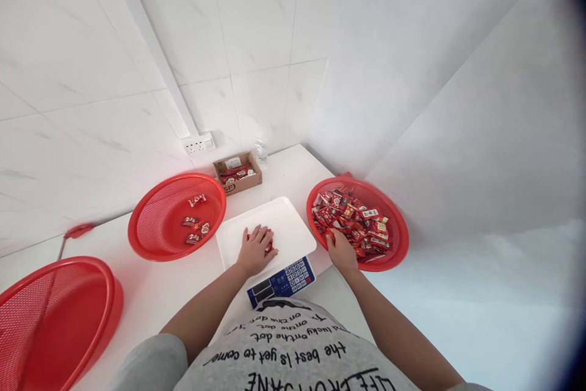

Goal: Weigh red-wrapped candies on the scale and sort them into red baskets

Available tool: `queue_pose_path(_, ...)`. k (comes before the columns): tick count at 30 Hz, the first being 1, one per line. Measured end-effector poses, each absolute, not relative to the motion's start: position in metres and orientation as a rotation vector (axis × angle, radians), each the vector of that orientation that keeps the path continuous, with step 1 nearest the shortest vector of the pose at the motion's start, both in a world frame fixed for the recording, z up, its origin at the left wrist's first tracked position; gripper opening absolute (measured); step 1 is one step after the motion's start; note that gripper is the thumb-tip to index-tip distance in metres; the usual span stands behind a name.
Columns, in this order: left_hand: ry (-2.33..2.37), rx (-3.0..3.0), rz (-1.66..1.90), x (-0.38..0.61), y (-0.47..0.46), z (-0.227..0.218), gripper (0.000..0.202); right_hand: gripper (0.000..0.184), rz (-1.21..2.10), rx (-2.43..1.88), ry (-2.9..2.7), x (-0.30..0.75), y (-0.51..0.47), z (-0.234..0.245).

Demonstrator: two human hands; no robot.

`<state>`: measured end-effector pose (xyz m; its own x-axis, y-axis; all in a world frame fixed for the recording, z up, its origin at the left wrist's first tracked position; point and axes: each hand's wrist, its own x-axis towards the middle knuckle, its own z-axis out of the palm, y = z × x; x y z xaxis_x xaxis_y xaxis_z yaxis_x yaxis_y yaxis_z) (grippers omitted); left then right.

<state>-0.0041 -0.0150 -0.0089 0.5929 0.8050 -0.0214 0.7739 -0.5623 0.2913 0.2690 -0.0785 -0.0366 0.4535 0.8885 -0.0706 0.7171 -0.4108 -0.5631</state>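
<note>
My left hand (256, 252) lies on the white tray (288, 226) of a digital scale, its fingers spread over small red wrapped packets (269, 243). Parts of these packets show between and beside the fingers; the rest is hidden under the palm. At the near left rim of the right red basket (403, 235), my right hand (342, 252) is closed with a red packet (330, 233) pinched at its fingertips. That basket holds a heap of similar red packets (352, 220). The scale's blue keypad panel (293, 276) faces my body.
Left of the scale, a red mesh basket (141, 220) contains several packets. Another red basket (112, 293) stands nearer at far left. Behind the scale are a cardboard box (245, 182) of red packets and a clear plastic bottle (260, 152). A wall socket (198, 143) is above.
</note>
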Motion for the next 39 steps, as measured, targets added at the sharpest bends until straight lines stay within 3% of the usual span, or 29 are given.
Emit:
queue_pose_path(5, 1.157, 2.596, 0.149, -0.020, -0.006, 0.001, 0.047, 0.041, 0.524, -2.253, -1.352, 0.269, -0.079, -0.036)
queue_pose_path(13, 1.649, 2.380, 0.186, 0.004, -0.027, -0.011, 0.057, 0.044, 0.548, -2.261, -1.352, 0.269, -0.078, -0.036)
queue_pose_path(24, 1.226, 2.605, 0.091, -0.030, -0.012, -0.006, 0.054, 0.043, 0.540, -2.285, -1.347, 0.269, -0.078, -0.038)
queue_pose_path(33, 2.149, 2.121, 0.179, -0.113, 0.019, 0.005, 0.056, 0.040, 0.534, -2.284, -1.375, 0.269, -0.079, -0.036)
queue_pose_path(39, 2.529, 1.638, 0.012, -0.196, 0.014, 0.021, 0.052, 0.038, 0.524, -2.286, -1.376, 0.269, -0.080, -0.036)
